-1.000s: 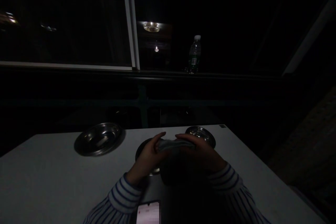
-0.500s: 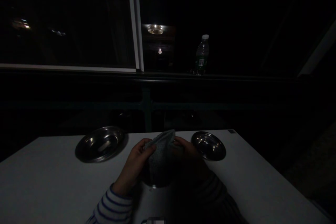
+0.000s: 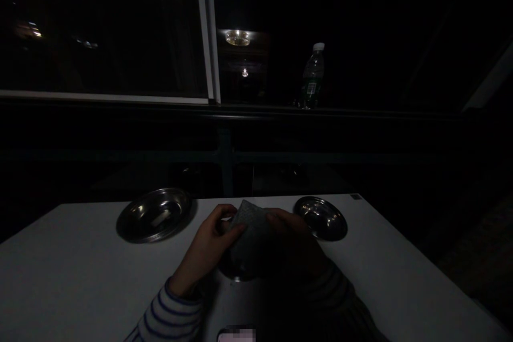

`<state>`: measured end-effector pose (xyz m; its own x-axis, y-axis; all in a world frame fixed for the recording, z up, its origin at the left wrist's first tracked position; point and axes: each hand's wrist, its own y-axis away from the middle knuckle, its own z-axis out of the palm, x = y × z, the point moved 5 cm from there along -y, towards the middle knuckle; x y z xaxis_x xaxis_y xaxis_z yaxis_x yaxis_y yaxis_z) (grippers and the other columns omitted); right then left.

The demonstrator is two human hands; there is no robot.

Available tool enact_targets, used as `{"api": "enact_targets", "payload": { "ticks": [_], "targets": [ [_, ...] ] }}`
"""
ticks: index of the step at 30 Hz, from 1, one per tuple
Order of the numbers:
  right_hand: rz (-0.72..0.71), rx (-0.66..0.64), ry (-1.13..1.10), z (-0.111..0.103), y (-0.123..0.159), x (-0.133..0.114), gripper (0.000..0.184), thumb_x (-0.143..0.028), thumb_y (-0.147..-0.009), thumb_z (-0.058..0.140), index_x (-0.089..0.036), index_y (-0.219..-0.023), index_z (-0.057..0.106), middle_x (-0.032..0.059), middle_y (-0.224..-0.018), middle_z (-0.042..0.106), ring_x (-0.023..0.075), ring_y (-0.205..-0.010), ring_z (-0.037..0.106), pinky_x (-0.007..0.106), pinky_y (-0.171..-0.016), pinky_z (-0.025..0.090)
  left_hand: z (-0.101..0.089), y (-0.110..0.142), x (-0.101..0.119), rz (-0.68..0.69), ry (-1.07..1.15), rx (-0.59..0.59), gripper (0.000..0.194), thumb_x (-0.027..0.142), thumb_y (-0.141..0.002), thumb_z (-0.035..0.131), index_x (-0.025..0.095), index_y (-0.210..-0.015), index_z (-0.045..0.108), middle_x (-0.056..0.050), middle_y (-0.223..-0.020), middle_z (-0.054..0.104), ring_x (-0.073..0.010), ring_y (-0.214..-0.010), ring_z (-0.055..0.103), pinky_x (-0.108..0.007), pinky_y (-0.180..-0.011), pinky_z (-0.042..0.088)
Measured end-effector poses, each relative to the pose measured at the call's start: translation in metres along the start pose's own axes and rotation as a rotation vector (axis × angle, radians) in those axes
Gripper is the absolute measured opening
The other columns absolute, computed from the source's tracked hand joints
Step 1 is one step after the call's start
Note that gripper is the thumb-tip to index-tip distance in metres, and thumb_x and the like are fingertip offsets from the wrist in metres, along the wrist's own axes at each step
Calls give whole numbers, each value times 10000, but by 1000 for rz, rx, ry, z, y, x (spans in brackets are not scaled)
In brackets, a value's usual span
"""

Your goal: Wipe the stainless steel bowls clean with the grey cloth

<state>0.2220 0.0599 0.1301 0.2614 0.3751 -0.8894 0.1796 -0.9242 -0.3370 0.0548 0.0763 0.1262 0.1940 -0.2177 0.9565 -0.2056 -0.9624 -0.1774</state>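
Note:
A grey cloth [image 3: 252,224] is gripped between my two hands above the middle of the table. My left hand [image 3: 214,238] pinches its left side, the thumb lying across the front. On the other side my right hand [image 3: 290,235] is closed on the cloth, though deep shadow covers most of that hand. Beneath the cloth the rim of a dark, shiny metal dish [image 3: 237,278] shows; the rest of it is hidden by the cloth and my hands.
Shiny metal dishes stand left [image 3: 154,216] and right [image 3: 320,219] on the white table [image 3: 100,278]. A pale object lies in the left one. Behind, a plastic bottle [image 3: 313,77] stands on the dark window ledge [image 3: 260,113]. A phone-like object [image 3: 236,335] shows at the bottom edge.
The cloth's peak has shifted left and its front now looks flatter, with both hands still on it. My view has tilted down slightly.

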Motion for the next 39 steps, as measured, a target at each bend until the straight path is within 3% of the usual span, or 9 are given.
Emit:
{"api": "enact_targets", "payload": {
  "ticks": [4, 9, 13, 20, 24, 28, 31, 34, 39],
  "targets": [
    [12, 24, -94, -2, -1, -6, 303, -348, -864, 415, -176, -1017, 612, 62, -995, 657, 178, -910, 607, 282, -772, 483, -2, -1, -3, 1, -84, 1, 265, 369, -707, 605, 186, -883, 532, 12, -742, 595, -139, -649, 561, -237, -564, 429],
    [43, 100, -94, -6, 1, -7, 313, -368, -793, 526, -172, -1020, 615, 59, -1006, 655, 205, -944, 598, 312, -800, 472, 7, 0, -10, -84, -35, -205, 248, 388, -731, 569, 162, -833, 577, -12, -731, 620, -157, -666, 565, -252, -580, 422],
    [77, 111, -65, -8, 0, 0, 274, -359, -763, 560, -182, -958, 636, 44, -956, 663, 197, -902, 603, 300, -771, 471, 2, 1, -8, -65, -16, -169, 235, 397, -762, 531, 167, -799, 557, 11, -694, 579, -138, -647, 534, -245, -583, 408],
    [201, 77, -113, -6, 0, 7, 223, -368, -721, 614, -169, -816, 576, -5, -718, 611, 144, -675, 579, 238, -579, 449, -5, 0, -7, 3, -44, -66, 221, 410, -827, 436, 195, -786, 469, 52, -669, 460, -104, -617, 442, -219, -570, 371],
    [198, -130, -256, 4, 4, 0, 370, -373, -773, 567, -181, -1086, 520, 40, -902, 630, 163, -811, 602, 277, -697, 472, 3, 7, -2, 18, -86, -234, 208, 398, -851, 396, 205, -843, 474, 37, -742, 490, -116, -691, 470, -231, -631, 388],
    [231, -230, -291, 8, 6, 3, 573, -334, -794, 549, -202, -1310, 337, 14, -832, 633, 154, -767, 615, 295, -695, 476, 11, 16, 9, 22, -151, -414, 223, 372, -868, 363, 204, -851, 509, 20, -812, 544, -128, -771, 508, -237, -701, 392],
    [95, -218, -237, 5, 4, 1, 428, -294, -782, 567, -221, -1195, 484, 16, -915, 631, 153, -862, 599, 286, -768, 458, 8, 16, 11, 15, -220, -400, 229, 371, -866, 361, 202, -840, 513, 26, -784, 544, -124, -736, 505, -235, -676, 389],
    [28, -96, -142, -3, 2, 1, 215, -315, -786, 557, -199, -961, 600, 31, -936, 635, 164, -881, 593, 274, -760, 461, 4, 15, 8, 4, -299, -387, 152, 340, -818, 456, 195, -814, 503, 37, -747, 525, -119, -685, 489, -226, -609, 380],
    [27, -37, -9, -9, 5, 0, 234, -338, -779, 557, -200, -967, 564, 23, -870, 629, 157, -785, 593, 259, -660, 463, -1, 11, 3, 52, -389, -389, 73, 247, -770, 493, 185, -776, 531, 29, -747, 541, -126, -695, 501, -230, -609, 379]
  ]
}}
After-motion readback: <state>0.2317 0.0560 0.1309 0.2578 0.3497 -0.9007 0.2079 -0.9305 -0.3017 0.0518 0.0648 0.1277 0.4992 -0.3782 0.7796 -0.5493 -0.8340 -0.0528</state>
